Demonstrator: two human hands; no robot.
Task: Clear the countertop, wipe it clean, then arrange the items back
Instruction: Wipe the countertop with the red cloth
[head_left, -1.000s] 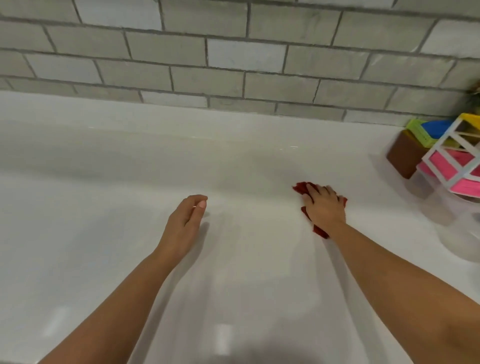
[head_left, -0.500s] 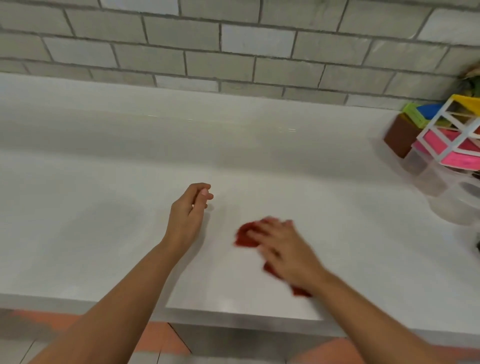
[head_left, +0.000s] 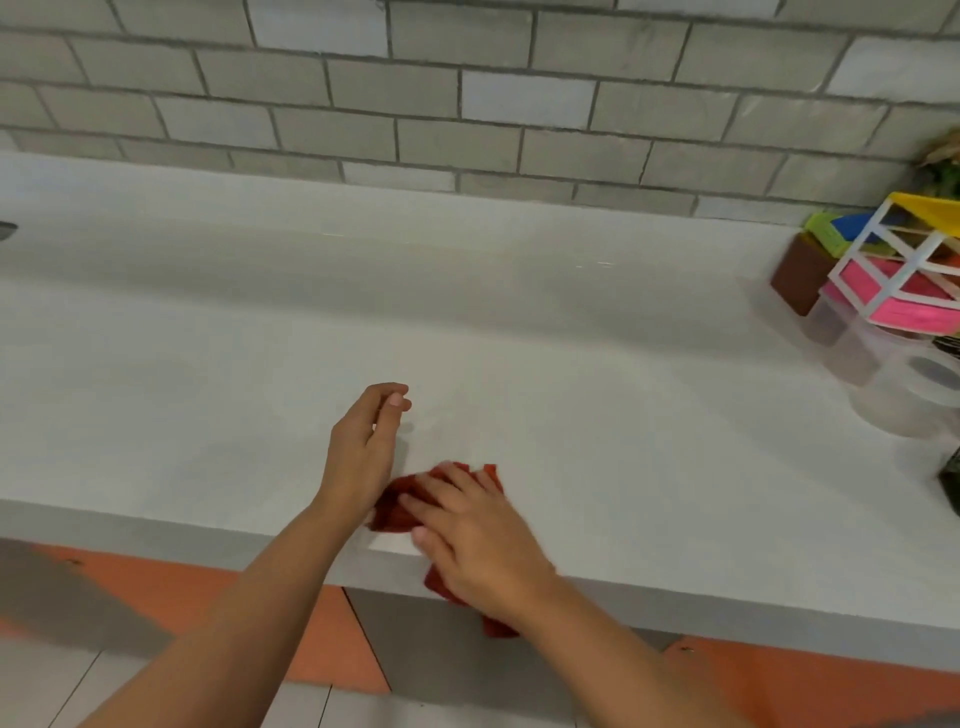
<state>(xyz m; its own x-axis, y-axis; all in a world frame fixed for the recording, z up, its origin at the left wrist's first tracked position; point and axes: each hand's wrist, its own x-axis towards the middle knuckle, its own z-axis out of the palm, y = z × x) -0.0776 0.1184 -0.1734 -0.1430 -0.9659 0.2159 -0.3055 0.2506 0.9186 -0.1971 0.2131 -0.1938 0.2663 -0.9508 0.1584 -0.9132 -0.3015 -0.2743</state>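
**Flat-handed on the red cloth (head_left: 396, 512) at the front lip of the bench (head_left: 571, 364)**

Pressing down on the red cloth with the right hand (head_left: 478, 540): palm on top, fingers spread and nearly straight, none plainly curled round the fabric, though slightly blurred. Bunched at the very front lip of the white bench, near the middle of the view, with one end poking out to the left of the fingertips and another hanging over the lip below the wrist.

Holding the left hand (head_left: 363, 457) just left of the cloth, edge-on over the bench, fingers loosely curved, thumb close to the forefinger, gripping nothing. Cannot tell whether its heel touches the surface or the cloth.

Behind, along the back of the bench, a grey brick-pattern tiled wall (head_left: 467, 104).

Crowded into the far right corner, well apart from both hands:
- a white lattice rack (head_left: 904, 291) with pink and yellow panels
- a brown block (head_left: 797, 283) just left of the rack, with green and blue pieces on top
- clear containers (head_left: 909, 410) in front of the rack
- a leafy plant (head_left: 943, 166) at the frame edge above

Below the bench front, orange and pale floor tiles (head_left: 171, 587).
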